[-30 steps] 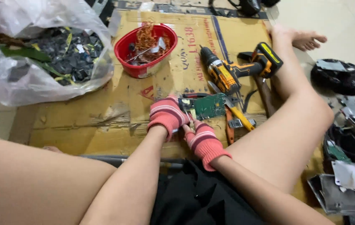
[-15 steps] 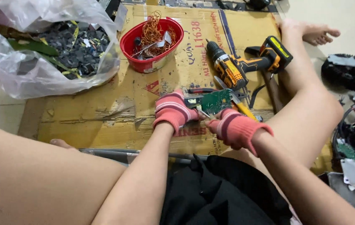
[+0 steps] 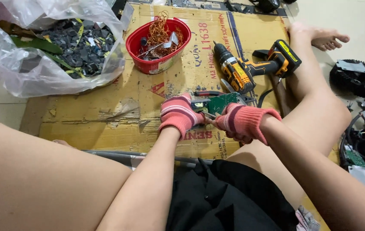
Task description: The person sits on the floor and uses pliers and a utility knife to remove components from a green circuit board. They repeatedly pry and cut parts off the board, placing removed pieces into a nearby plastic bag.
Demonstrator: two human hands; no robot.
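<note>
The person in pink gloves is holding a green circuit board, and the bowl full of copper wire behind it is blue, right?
Not quite. The bowl holding the copper wire is red, not blue, as the head view shows. The rest is right: both hands, left hand and right hand, wear pink gloves and hold the green circuit board.

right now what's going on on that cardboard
A person sits on the floor in pink striped gloves, working on a green circuit board over a flattened cardboard sheet. The left hand pins the board down, and the right hand works at its near edge with a small tool that is mostly hidden. A yellow cordless drill lies just beyond, with a red bowl of copper wire and a plastic bag of dark scrap parts farther back.
</note>
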